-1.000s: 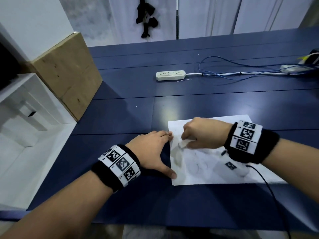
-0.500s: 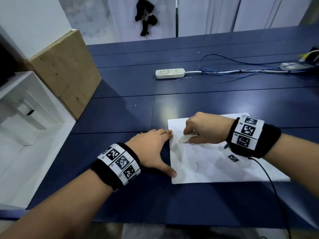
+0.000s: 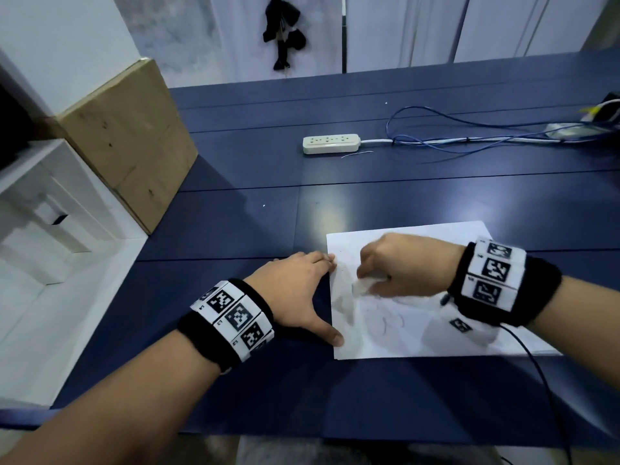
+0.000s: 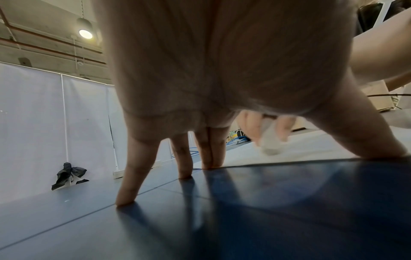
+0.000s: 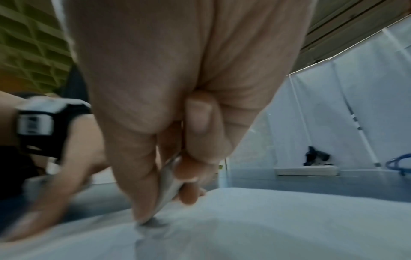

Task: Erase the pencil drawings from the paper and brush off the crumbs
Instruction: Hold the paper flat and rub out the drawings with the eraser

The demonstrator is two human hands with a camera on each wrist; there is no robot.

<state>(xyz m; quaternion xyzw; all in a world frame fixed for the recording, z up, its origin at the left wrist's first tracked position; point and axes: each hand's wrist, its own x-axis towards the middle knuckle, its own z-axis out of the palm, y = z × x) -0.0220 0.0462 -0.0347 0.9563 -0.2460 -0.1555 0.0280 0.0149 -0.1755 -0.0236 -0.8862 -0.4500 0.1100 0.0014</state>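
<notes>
A white sheet of paper [image 3: 419, 333] with faint pencil curves [image 3: 385, 322] lies on the dark blue table [image 3: 235, 229]. My right hand [image 3: 396, 266] pinches a white eraser [image 3: 364, 286] and presses its tip onto the paper's upper left part; the hand is blurred. The eraser [image 5: 167, 181] sits between thumb and fingers in the right wrist view, and the eraser [image 4: 270, 140] also shows in the left wrist view. My left hand [image 3: 302, 290] lies spread with straight fingers, fingertips [image 4: 208, 165] and thumb touching the paper's left edge.
A white power strip [image 3: 330, 143] with blue and white cables [image 3: 469, 135] lies at the table's back. A wooden box [image 3: 131, 142] stands at the left edge, beside a white shelf unit [image 3: 50, 229]. A black wire [image 3: 536, 370] hangs from my right wristband.
My right hand has rubbed the eraser back and forth over the upper left of the paper, ending a little lower. The left hand has stayed on the paper's edge.
</notes>
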